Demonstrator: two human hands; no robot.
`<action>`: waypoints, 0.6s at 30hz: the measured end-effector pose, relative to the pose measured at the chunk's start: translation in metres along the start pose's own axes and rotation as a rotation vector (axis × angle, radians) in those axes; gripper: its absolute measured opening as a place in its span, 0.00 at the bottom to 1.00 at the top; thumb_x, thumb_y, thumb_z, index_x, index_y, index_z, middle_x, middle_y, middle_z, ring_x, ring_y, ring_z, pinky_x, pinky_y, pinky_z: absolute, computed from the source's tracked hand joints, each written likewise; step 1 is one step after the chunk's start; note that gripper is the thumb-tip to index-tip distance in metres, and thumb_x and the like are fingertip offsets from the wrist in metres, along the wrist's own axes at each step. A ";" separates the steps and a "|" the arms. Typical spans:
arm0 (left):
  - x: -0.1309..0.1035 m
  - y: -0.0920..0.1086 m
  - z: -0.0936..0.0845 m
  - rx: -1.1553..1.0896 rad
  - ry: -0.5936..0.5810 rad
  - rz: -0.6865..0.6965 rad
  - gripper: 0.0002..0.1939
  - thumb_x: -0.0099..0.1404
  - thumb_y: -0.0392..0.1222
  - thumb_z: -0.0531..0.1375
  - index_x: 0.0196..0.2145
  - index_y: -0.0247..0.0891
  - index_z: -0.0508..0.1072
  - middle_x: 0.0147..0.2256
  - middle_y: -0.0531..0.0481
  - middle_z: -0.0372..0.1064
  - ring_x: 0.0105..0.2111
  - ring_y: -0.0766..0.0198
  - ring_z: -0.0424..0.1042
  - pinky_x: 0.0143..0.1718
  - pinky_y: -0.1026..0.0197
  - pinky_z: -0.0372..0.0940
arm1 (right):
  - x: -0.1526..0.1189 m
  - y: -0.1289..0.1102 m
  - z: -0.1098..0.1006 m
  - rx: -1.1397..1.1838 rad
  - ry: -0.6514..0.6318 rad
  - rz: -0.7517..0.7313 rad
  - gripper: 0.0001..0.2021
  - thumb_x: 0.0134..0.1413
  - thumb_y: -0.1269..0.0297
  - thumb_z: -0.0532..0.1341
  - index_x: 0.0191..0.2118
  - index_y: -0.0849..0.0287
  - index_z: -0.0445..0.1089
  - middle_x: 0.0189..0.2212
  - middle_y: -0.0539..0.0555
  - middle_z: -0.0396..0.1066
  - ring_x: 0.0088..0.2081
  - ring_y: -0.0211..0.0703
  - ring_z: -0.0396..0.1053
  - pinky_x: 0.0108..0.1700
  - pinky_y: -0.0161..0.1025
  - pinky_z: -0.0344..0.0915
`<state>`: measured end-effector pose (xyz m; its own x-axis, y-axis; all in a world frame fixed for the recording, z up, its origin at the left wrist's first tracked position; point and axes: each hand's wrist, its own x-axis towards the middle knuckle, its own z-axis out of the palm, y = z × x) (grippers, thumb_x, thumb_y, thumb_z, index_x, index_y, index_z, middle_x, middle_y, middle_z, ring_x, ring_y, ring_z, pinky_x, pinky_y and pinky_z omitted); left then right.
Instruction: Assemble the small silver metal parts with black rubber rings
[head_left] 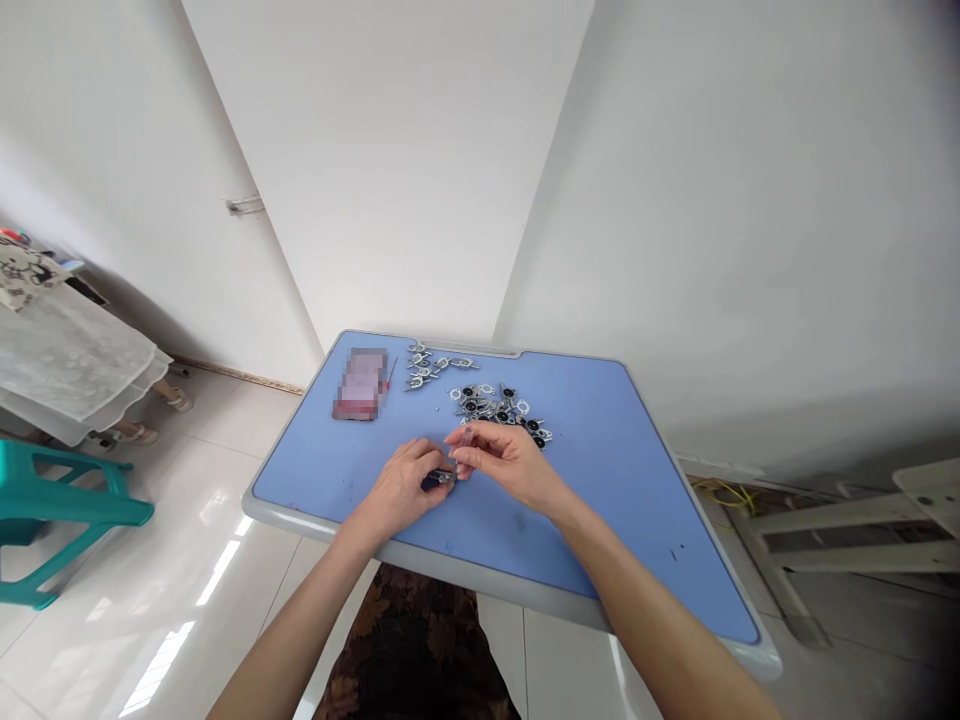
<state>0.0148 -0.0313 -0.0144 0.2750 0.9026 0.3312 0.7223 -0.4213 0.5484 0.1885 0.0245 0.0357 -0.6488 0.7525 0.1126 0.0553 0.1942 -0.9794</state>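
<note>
On the blue table (600, 480), near its front edge, my left hand (405, 485) is closed around a small black-and-silver metal part (441, 478). My right hand (510, 460) meets it from the right, its thumb and fingers pinched together close to that part. What the pinch holds is too small and too covered to make out. Just beyond my right hand lies a loose pile of metal parts (499, 405) with black round pieces and flat oval plates. Farther back is a smaller group of silver metal parts (418, 366).
A phone (361, 385) with a blurred screen lies at the table's back left, beside a thin red-handled tool (390, 374). A green stool (75, 510) stands on the floor at left, near a person in a white skirt (82, 360). White panels rise behind the table.
</note>
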 end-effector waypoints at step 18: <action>0.000 -0.001 0.001 0.036 -0.007 0.004 0.08 0.60 0.34 0.60 0.39 0.39 0.71 0.36 0.49 0.67 0.37 0.60 0.67 0.40 0.58 0.63 | -0.001 -0.003 0.004 -0.387 -0.033 -0.099 0.06 0.59 0.66 0.55 0.38 0.57 0.69 0.32 0.51 0.72 0.33 0.39 0.68 0.34 0.35 0.65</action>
<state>0.0147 -0.0305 -0.0160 0.2822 0.9017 0.3275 0.7438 -0.4212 0.5189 0.1862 0.0203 0.0375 -0.6889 0.6990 0.1917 0.2690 0.4921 -0.8279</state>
